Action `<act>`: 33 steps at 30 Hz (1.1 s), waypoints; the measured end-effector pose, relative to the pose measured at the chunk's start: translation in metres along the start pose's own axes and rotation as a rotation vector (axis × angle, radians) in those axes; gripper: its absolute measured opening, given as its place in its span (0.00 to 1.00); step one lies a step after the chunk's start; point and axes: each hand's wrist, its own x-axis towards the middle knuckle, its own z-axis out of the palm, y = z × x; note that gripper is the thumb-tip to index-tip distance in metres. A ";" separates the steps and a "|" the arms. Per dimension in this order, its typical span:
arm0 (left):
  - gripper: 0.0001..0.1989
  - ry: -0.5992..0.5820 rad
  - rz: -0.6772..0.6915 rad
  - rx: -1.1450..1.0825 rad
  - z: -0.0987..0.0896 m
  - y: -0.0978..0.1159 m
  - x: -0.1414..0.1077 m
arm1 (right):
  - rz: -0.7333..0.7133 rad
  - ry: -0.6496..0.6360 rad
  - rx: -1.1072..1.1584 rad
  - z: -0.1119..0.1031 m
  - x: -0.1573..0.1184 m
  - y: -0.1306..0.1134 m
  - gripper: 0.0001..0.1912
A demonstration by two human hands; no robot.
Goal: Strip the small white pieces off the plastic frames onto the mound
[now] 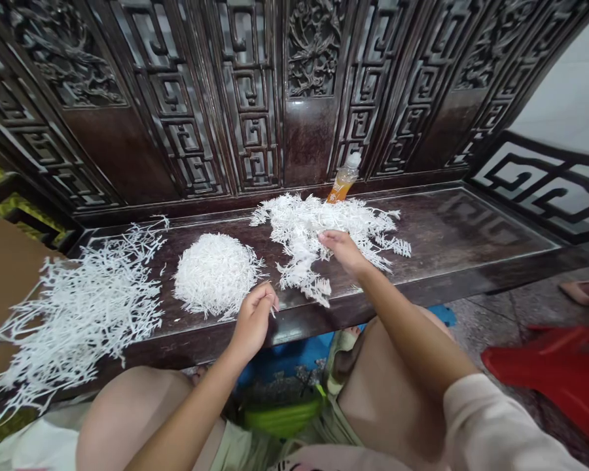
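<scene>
My left hand (256, 317) is closed in a pinch at the bench's front edge, with a small white stick-like piece (273, 313) poking out from the fingertips. My right hand (344, 250) reaches to a loose heap of white branched pieces (299, 229); its thumb and fingers are pressed together at the heap, and what they grip is hard to make out. Between the other heaps sits a rounded mound of short white pieces (217, 275), just left of my left hand. Farther left spreads a tangle of longer white branching strands (98, 307).
Everything lies on a dark wooden bench (451, 229) with a carved lattice back (309, 137). A bottle of orange drink (342, 180) stands behind the right heap. A cardboard box (10, 261) is at the left, a red plastic stool (550, 366) at the lower right.
</scene>
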 end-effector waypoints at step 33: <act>0.08 0.101 -0.298 -0.057 0.019 -0.041 0.013 | -0.028 -0.351 -0.006 0.073 -0.041 0.014 0.16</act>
